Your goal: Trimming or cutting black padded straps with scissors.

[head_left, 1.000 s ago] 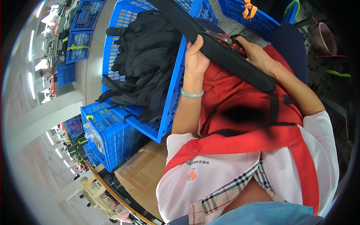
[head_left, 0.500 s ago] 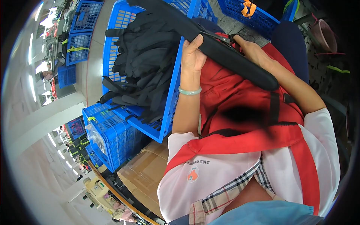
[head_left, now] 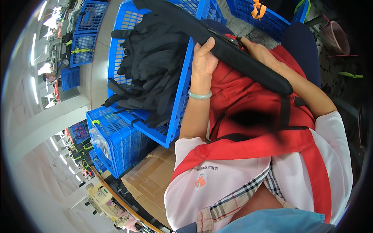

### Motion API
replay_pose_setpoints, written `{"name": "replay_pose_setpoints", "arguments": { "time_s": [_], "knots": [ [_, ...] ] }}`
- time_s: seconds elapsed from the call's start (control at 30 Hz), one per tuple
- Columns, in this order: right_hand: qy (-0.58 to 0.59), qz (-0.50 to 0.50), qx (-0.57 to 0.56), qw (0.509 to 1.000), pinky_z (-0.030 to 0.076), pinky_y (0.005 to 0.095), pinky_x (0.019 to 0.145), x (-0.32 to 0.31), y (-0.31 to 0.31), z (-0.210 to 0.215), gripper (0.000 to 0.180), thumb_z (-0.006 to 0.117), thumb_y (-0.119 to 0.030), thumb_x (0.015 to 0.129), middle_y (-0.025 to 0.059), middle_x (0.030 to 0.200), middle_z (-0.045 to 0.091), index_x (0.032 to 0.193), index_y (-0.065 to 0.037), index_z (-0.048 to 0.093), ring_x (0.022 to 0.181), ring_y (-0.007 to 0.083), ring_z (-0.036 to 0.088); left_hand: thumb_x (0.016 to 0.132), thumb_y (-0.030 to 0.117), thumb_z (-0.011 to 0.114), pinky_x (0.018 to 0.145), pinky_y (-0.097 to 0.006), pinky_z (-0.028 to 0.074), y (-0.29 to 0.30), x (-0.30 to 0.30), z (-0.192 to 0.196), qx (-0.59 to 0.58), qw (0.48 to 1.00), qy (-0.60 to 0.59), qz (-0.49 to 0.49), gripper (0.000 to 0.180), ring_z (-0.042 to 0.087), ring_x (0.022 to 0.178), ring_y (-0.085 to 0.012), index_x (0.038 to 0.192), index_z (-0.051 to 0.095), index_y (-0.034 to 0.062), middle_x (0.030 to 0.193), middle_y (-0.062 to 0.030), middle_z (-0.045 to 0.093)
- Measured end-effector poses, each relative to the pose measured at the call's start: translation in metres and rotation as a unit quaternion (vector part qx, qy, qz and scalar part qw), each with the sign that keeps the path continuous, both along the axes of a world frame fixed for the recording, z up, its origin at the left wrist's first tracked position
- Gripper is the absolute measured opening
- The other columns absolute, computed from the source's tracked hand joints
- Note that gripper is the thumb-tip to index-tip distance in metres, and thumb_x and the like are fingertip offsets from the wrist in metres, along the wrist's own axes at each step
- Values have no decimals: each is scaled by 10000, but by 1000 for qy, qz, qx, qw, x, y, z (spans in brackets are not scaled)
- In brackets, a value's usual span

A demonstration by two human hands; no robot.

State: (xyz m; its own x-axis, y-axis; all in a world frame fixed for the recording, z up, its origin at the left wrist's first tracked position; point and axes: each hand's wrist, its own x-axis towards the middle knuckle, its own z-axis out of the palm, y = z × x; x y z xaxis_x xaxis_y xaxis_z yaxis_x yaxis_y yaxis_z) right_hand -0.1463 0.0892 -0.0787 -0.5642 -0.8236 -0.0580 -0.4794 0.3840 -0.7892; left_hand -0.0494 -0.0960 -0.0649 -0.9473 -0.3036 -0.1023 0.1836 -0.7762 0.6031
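A long black padded strap (head_left: 248,64) stretches slantwise from over the blue crate to above my lap, its rounded end toward my right forearm. Around its middle my left hand (head_left: 204,58) is closed, the thumb pressed on the upper face. My right hand (head_left: 259,52) is closed on the far side of the strap, around what look like scissors (head_left: 234,38) with some red on them. The strap hides most of the scissors and the fingertips of both hands.
A blue plastic crate (head_left: 176,112) heaped with similar black straps (head_left: 151,66) stands to my left. Beside it are another blue crate (head_left: 116,136) and a cardboard box (head_left: 153,176). A red apron (head_left: 248,147) covers my lap. A pink basket (head_left: 336,37) stands at far right.
The strap and my left hand have shifted slightly to the right. The scissors' metal part, visible before beside the strap, is now mostly hidden behind it.
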Motion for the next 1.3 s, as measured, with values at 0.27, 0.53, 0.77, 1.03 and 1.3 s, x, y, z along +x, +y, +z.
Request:
{"name": "replay_pose_setpoints", "arguments": {
  "time_s": [0.27, 0.53, 0.77, 1.03, 1.3],
  "knots": [
    [9, 30, -25, 999, 444, 511, 669, -6, 0, 2, 298, 591, -156, 864, 289, 790, 615, 1080, -19, 439, 816, 471, 601, 823, 16, 701, 973, -420, 482, -10, 0, 3, 28, 1000, 3, 0, 299, 617, 997, -250, 1105, 601, 30, 1054, -88, 645],
    [19, 3, -23, 1000, 439, 518, 667, -3, 0, -1, 314, 595, -157, 859, 289, 785, 609, 1087, -8, 438, 816, 477, 596, 811, 19, 717, 974, -408, 484, -1, -6, -2, 22, 999, 0, 23, 332, 620, 1000, -249, 1120, 595, 32, 1049, -88, 649],
    [-20, 12, 5, 1000, 455, 490, 634, -5, -6, 7, 310, 562, -189, 880, 298, 749, 597, 1090, -6, 428, 773, 482, 599, 811, 30, 724, 990, -410, 469, -1, -6, -3, 28, 999, 0, 24, 355, 599, 1043, -246, 1139, 589, 40, 1084, -83, 635],
    [-24, 19, -38, 999, 462, 481, 646, -7, -11, 4, 286, 564, -179, 874, 301, 772, 604, 1068, 1, 458, 795, 467, 614, 830, 8, 688, 937, -407, 495, 7, -7, 7, 14, 1000, -7, 3, 296, 606, 990, -243, 1100, 572, 41, 1043, -76, 621],
    [-39, -25, -166, 985, 439, 390, 612, -19, -14, -3, 277, 690, -205, 845, 210, 732, 581, 931, 7, 532, 690, 341, 618, 837, 26, 688, 951, -399, 479, 9, -13, 4, -1, 1000, -12, 11, 352, 588, 1031, -246, 1162, 552, 29, 1090, -90, 608]
  ]
}}
